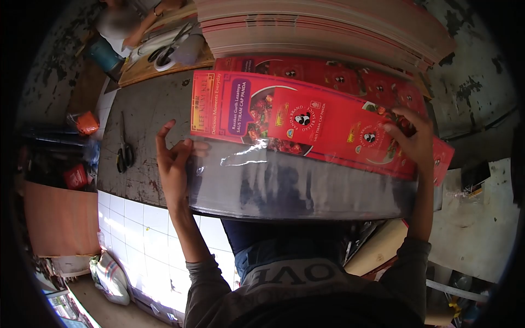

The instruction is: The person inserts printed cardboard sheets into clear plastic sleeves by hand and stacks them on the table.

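A long red printed card sheet (339,131) with panda oyster sauce labels lies at a slant over a stack of clear glossy plastic sheets (301,186). My right hand (414,139) grips the red sheet near its right end, thumb and fingers on its printed face. At the stack's left edge is my left hand (176,161), its fingers apart and the fingertips by the plastic; it holds nothing that I can see. Behind the slanted sheet, more red printed sheets (322,71) lie on the table, partly covered.
A tall stack of card sheets (328,27) stands at the back. Black scissors (124,150) lie on the worn dark table (147,109) to the left. More scissors (169,49) rest on a wooden board (136,71), near another person's arm (142,27). White tiles (136,224) show below.
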`<move>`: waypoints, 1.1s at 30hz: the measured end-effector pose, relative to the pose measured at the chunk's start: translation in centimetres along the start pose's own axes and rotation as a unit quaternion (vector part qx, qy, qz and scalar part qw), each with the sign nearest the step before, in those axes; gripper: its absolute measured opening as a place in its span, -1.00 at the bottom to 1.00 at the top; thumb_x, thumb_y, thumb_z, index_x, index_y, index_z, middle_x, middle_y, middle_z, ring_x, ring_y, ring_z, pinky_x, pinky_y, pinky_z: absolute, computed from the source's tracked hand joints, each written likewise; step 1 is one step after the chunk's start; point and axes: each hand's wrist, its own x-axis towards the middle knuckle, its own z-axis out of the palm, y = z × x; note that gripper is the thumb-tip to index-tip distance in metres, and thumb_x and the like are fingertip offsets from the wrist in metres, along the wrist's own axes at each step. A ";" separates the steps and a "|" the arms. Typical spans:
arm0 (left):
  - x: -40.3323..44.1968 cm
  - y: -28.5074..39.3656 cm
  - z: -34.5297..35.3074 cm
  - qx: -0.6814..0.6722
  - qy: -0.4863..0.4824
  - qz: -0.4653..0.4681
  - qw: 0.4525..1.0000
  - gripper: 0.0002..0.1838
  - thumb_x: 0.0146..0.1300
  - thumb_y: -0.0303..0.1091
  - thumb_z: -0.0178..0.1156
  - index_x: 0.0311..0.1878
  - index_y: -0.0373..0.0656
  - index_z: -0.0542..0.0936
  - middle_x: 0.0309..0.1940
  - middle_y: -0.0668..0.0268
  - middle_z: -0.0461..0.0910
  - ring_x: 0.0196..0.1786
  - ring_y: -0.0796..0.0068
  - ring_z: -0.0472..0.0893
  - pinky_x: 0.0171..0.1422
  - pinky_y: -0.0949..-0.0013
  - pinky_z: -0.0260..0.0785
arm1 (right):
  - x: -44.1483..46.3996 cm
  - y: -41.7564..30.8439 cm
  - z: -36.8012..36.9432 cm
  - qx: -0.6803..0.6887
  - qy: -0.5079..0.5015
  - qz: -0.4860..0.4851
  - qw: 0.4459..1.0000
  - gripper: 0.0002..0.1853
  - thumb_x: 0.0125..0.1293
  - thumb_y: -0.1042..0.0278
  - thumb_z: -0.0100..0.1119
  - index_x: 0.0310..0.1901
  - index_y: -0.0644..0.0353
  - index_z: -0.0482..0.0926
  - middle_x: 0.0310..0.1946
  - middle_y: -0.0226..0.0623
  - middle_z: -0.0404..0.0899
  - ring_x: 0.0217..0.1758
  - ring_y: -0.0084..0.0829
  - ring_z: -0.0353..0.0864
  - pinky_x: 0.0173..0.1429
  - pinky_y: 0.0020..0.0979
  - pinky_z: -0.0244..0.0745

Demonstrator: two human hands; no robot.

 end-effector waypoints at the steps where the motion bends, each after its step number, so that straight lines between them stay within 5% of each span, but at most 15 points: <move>1: 0.0 -0.1 -0.1 -0.007 -0.003 0.001 1.000 -0.52 0.23 -0.55 -0.01 0.21 -0.29 0.15 -0.44 0.04 0.63 -0.42 0.43 0.61 -0.20 0.44 0.41 | 0.0 0.1 0.0 0.002 -0.009 0.019 1.000 -0.63 -0.11 0.23 0.45 -0.26 0.20 0.59 -0.53 -0.36 0.56 -0.55 -0.57 0.48 -0.44 -0.53 0.39; 33: -0.2 0.0 -0.4 0.046 -0.020 0.016 0.999 -0.58 0.28 -0.47 0.03 0.17 -0.27 0.20 -0.42 0.13 0.64 -0.31 0.53 0.60 -0.07 0.55 0.30 | 0.0 0.8 -0.3 0.108 -0.036 -0.025 0.993 -0.68 -0.08 0.38 0.40 -0.29 0.30 0.52 -0.52 -0.37 0.48 -0.47 -0.59 0.39 -0.38 -0.54 0.29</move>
